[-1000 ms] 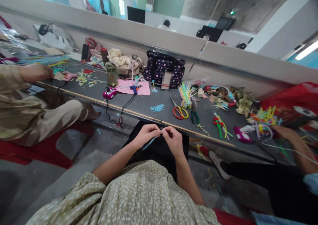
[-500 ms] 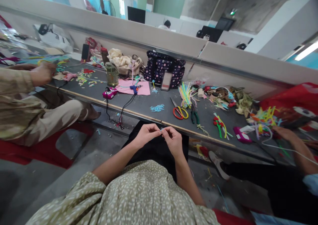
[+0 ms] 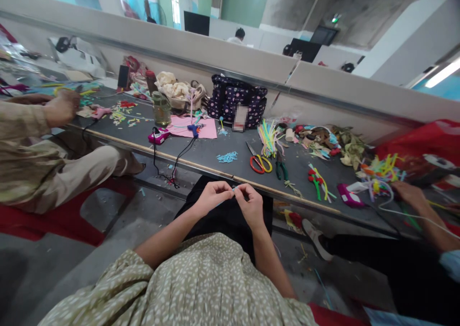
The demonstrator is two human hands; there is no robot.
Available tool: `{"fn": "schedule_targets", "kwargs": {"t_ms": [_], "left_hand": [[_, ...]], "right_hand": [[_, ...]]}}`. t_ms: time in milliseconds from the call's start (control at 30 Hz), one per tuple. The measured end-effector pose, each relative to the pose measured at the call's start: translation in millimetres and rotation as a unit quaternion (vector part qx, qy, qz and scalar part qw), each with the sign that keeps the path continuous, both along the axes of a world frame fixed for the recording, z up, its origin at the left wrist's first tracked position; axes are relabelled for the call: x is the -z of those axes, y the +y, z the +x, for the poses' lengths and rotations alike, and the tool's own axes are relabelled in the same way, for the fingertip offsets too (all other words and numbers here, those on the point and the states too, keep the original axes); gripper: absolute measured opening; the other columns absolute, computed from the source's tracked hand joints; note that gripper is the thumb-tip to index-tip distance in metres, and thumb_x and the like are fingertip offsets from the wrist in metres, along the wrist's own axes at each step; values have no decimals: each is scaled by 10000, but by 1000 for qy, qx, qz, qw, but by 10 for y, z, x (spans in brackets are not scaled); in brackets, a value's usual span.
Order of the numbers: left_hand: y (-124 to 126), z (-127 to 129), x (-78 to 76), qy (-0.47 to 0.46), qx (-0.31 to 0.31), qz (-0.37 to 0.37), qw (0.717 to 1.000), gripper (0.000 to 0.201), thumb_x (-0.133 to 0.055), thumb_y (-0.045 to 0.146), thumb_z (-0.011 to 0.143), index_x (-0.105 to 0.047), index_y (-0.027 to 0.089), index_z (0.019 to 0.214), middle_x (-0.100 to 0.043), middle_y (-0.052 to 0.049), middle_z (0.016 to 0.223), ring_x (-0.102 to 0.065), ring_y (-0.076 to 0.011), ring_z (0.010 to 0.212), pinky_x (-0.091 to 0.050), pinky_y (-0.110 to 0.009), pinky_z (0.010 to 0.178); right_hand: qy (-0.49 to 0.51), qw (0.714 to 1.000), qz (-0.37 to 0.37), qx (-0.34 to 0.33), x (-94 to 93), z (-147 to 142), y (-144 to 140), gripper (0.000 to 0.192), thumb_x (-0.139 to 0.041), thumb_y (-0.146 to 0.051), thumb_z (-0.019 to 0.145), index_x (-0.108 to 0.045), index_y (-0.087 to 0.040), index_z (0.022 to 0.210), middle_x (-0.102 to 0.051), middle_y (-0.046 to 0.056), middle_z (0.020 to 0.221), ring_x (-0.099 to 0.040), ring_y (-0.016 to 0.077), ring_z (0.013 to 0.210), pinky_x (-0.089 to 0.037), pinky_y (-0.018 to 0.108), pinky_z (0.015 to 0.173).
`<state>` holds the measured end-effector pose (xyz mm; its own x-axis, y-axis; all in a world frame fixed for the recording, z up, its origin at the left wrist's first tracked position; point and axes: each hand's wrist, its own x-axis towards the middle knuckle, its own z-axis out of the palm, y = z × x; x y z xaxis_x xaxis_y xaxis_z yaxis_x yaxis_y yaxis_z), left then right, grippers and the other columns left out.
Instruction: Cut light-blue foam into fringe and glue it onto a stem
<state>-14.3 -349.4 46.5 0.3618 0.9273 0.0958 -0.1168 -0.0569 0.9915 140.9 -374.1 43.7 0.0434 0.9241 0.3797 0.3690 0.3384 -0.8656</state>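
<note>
Over my lap, just short of the table edge, my left hand and my right hand meet with fingertips pinched. Between them a bit of a light-blue pipe cleaner shows; the fingers cover most of it. On the table ahead lies a small pile of short light-blue pieces. To its right are scissors with one red and one yellow handle, then dark-green-handled pliers. Behind these tools rests a bundle of yellow, green and white pipe cleaners.
A blue glue gun lies on pink paper, its cord hanging over the edge near a magenta box. A polka-dot bag stands behind. Co-workers' hands are busy at far left and right.
My hands stay pinched together in nearly the same place, with only slight finger movement. The co-worker's hand at right has shifted a little to the left.
</note>
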Motion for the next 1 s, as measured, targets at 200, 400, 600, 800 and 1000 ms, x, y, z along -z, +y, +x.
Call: {"fn": "schedule_targets", "kwargs": {"t_ms": [200,400,600,800,1000], "left_hand": [[17,-18,-12,2,-22,32,999,236,-713,335,748,-625,129,673,-571,7,637,-468,-91,598,-354,-231,606],[22,-1,10,28,-31,63,997,227,-703,311,754,-617,128,652,-557,7,634,-465,-94,613,-358,-235,614],[-2,6,16,-59,20,-50,997,215,-747,310,703,-642,130,648,-589,11,611,-483,-88,589,-365,-235,626],[13,14,47,-55,-4,-35,998,220,-746,316,710,-640,131,655,-603,3,630,-494,-93,593,-380,-236,627],[10,23,43,66,-93,151,982,243,-660,315,806,-599,153,635,-587,-4,647,-515,-117,629,-393,-254,632]], "right_hand": [[46,998,-34,-10,18,7,7,200,-602,-397,856,-641,-203,823,-651,0,732,-570,133,632,-454,243,589],[23,1000,-17,-2,39,16,6,171,-590,-361,855,-633,-199,816,-642,-1,749,-574,135,678,-457,241,627],[7,1000,-6,-16,22,12,-9,162,-568,-342,873,-613,-204,802,-621,-12,727,-562,132,681,-456,246,663],[47,998,-38,-27,35,18,22,217,-588,-405,873,-626,-199,813,-599,-18,700,-524,121,620,-440,242,614],[77,995,-65,-15,84,4,57,263,-613,-443,857,-629,-189,795,-570,-28,667,-460,102,559,-405,231,561]]}}
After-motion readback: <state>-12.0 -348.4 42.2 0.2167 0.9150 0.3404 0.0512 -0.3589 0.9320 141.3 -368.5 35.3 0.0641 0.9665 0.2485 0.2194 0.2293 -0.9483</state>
